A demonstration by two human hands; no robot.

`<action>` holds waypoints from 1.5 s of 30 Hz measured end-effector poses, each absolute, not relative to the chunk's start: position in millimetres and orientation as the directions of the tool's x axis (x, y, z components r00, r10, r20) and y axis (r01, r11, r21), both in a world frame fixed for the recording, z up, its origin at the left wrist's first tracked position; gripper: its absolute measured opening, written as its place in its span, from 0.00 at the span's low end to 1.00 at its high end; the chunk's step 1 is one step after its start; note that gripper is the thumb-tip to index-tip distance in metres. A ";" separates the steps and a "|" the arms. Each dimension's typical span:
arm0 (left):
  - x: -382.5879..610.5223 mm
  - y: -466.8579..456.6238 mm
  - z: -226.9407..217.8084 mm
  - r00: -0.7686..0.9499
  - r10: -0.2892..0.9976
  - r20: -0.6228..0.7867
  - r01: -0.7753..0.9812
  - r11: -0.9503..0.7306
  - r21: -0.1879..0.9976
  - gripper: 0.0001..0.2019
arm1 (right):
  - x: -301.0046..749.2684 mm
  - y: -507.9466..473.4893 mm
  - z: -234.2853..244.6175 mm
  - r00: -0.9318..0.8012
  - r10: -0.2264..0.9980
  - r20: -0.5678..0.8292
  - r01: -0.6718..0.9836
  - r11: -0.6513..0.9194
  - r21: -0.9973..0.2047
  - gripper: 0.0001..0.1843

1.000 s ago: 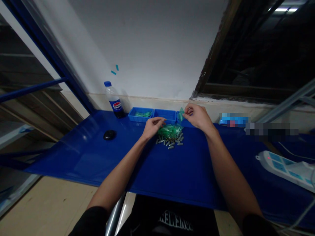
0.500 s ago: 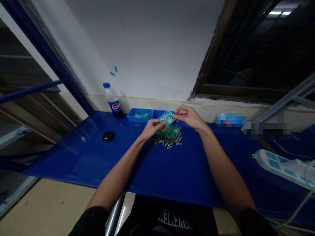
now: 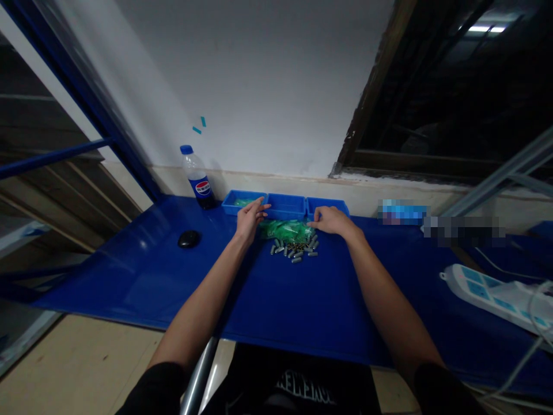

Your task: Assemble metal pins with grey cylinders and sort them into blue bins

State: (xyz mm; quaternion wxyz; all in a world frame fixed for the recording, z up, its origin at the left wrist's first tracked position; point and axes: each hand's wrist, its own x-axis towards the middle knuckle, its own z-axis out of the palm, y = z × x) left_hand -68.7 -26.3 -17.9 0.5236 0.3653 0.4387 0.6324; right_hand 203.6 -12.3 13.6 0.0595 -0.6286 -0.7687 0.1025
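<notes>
Between two bare hands, on a glossy blue tabletop point(image 3: 280, 305): one low heap of crumpled, translucent green plastic packets point(image 3: 285, 230), long axis running left to right, roughly parallel to the row of trays behind it.

Relation: heap lies to the right of the left hand's fingers, slightly nearer the wearer; from the right hand's fingertips it extends leftward. Right hand is the nearer, its tips at the heap's right end.

Left hand point(image 3: 249, 221): palm inward, fingers extended and loosely spread, pointing right, beside the heap's upper left end and partly in front of the first tray. No object seen in its grasp; contact with the plastic cannot be told.

Right hand point(image 3: 336, 221): fingers curled, thumb and forefinger brought near each other at the heap's edge. Apparently touching the plastic; whether a corner is pinched cannot be told.

Near side of heap, adjoining: loose short grey metallic cylinders point(image 3: 296, 260), lying at mixed angles; among them, small brassy pieces point(image 3: 299, 248), too small to identify.

Far side: three shallow rectangular blue plastic trays, end to end. Left tray point(image 3: 230, 211), green plastic inside; middle tray point(image 3: 287, 214), behind the heap; right tray point(image 3: 314, 205), partly masked by the right hand.

Outlying, left: clear plastic bottle with blue cap and label point(image 3: 199, 181), upright; black rounded computer mouse point(image 3: 189, 238), well apart.
</notes>
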 end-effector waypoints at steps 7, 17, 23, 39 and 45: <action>-59.9 -28.4 -18.2 -0.084 0.989 0.121 -0.214 -0.137 0.967 0.18 | 203.1 -4.1 0.6 -0.215 0.977 -0.015 0.907 0.194 -0.373 0.12; -49.8 -34.8 -15.8 0.033 0.976 0.214 -0.095 -0.210 0.973 0.17 | 202.2 -8.5 15.4 -0.207 0.969 0.132 0.783 0.245 -0.571 0.07; -50.3 -33.2 -20.1 0.084 0.969 0.230 -0.067 -0.225 0.972 0.17 | 205.0 -16.5 29.0 -0.142 0.955 0.260 0.811 0.262 -0.523 0.08; -42.8 -57.8 2.2 0.362 0.880 0.307 0.112 -0.368 0.923 0.23 | 182.8 -34.7 54.8 -0.257 0.926 0.276 0.232 0.336 -0.913 0.15; -44.7 -55.1 0.0 0.378 0.887 0.265 0.071 -0.314 0.947 0.22 | 181.8 -29.1 44.0 -0.285 0.931 0.228 0.236 0.299 -0.924 0.15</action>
